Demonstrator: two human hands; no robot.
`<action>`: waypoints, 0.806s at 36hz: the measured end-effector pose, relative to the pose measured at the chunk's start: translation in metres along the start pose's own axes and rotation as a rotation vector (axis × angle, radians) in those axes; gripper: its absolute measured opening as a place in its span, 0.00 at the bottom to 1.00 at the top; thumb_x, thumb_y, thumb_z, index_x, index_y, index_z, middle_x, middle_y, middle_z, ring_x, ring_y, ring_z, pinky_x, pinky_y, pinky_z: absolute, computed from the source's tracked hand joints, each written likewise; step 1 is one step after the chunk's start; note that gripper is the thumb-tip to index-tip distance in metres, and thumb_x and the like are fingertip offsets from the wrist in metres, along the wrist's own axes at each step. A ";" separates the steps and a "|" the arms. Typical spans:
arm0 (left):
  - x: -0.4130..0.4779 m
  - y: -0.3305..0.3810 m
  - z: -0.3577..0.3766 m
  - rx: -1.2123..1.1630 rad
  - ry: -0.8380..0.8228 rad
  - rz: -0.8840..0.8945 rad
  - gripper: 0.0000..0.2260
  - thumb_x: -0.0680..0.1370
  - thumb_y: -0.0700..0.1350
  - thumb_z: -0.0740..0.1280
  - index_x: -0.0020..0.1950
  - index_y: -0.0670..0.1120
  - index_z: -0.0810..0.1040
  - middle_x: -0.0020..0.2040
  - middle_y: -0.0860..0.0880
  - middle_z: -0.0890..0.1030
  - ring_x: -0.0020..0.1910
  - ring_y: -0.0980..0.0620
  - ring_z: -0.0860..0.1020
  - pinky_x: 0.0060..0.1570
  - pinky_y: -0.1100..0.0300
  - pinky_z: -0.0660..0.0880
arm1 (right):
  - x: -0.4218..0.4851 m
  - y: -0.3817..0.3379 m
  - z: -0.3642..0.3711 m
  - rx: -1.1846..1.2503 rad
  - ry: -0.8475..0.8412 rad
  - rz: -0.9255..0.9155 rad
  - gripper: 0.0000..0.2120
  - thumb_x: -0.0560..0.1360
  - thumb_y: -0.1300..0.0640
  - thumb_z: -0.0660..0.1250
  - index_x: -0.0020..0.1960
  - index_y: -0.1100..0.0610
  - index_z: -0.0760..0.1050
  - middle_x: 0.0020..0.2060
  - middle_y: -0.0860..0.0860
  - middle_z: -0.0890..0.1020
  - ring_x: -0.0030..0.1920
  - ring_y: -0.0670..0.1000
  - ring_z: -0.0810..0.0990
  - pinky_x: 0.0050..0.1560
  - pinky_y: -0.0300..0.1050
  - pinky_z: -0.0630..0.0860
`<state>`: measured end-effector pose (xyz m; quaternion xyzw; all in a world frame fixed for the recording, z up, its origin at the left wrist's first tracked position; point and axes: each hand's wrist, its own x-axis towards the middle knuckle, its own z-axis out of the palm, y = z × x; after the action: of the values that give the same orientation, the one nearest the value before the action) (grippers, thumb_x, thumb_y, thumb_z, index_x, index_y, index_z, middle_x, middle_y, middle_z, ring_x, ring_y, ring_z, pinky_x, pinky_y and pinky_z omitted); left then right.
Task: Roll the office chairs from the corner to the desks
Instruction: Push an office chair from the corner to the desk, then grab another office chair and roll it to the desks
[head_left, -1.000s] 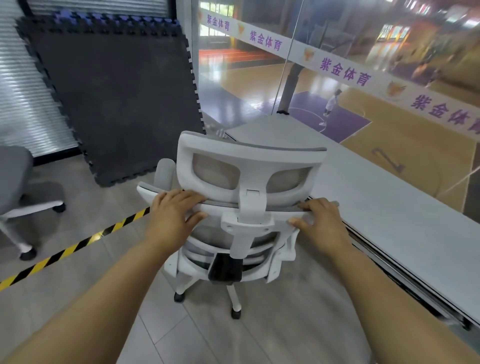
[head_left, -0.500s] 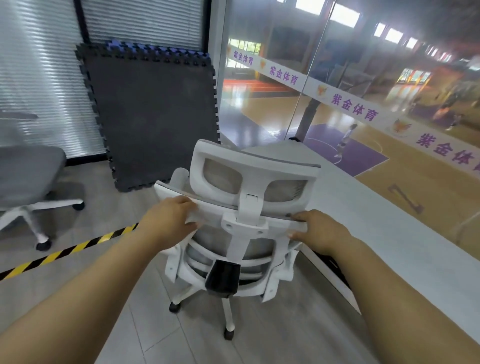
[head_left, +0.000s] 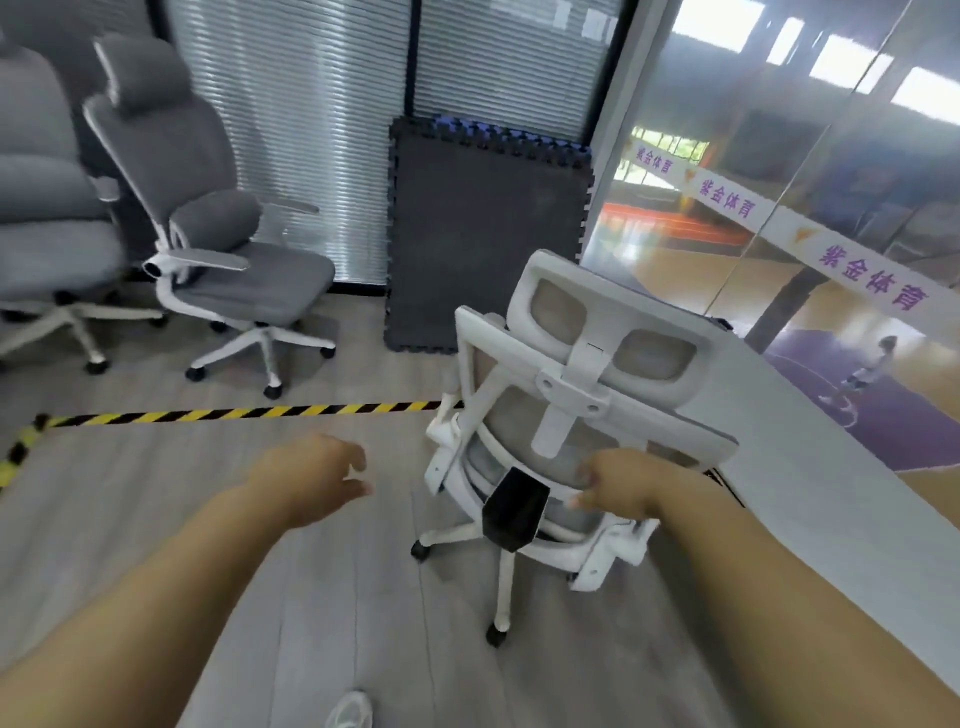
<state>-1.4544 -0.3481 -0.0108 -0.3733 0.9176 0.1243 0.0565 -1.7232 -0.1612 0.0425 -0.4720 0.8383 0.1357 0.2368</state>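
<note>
A white mesh office chair (head_left: 587, 415) stands at centre right with its back toward me, its seat tucked against the long white desk (head_left: 831, 499) on the right. My left hand (head_left: 317, 475) hovers over the floor left of the chair, fingers apart and holding nothing. My right hand (head_left: 618, 488) is in front of the chair's lower back frame, fingers loosely curled with the tips showing, gripping nothing. Two grey office chairs wait in the far left corner, one (head_left: 234, 254) nearer the blinds and one (head_left: 47, 218) at the left edge.
Black-and-yellow tape (head_left: 234, 414) crosses the grey floor between me and the grey chairs. Dark foam mats (head_left: 483, 249) lean against the back wall. A glass wall (head_left: 779, 182) runs behind the desk. My shoe (head_left: 350, 712) shows at the bottom.
Both hands have come off the white chair's upper back. My view has swung left, bringing the two grey chairs in the corner into sight.
</note>
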 end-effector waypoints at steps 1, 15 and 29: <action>-0.015 -0.012 0.001 -0.005 0.001 -0.040 0.16 0.76 0.59 0.62 0.61 0.54 0.73 0.58 0.54 0.77 0.54 0.52 0.75 0.50 0.58 0.73 | 0.000 -0.015 0.000 -0.016 -0.010 -0.031 0.25 0.74 0.39 0.63 0.64 0.55 0.70 0.54 0.47 0.76 0.52 0.51 0.72 0.51 0.45 0.68; -0.251 -0.167 -0.014 -0.110 0.135 -0.629 0.16 0.76 0.62 0.61 0.60 0.58 0.73 0.55 0.58 0.78 0.53 0.54 0.76 0.43 0.58 0.72 | -0.024 -0.275 -0.017 -0.256 0.047 -0.539 0.28 0.73 0.38 0.65 0.69 0.48 0.67 0.65 0.49 0.73 0.63 0.52 0.72 0.62 0.50 0.70; -0.530 -0.284 0.004 -0.186 0.133 -1.079 0.14 0.77 0.58 0.62 0.60 0.55 0.75 0.54 0.53 0.78 0.51 0.50 0.75 0.45 0.57 0.73 | -0.140 -0.559 0.051 -0.485 0.027 -0.910 0.28 0.75 0.39 0.63 0.70 0.51 0.65 0.65 0.50 0.74 0.62 0.53 0.73 0.59 0.46 0.71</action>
<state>-0.8770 -0.1875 0.0362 -0.8011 0.5828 0.1345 0.0207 -1.1696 -0.3255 0.0705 -0.8321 0.4953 0.2032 0.1447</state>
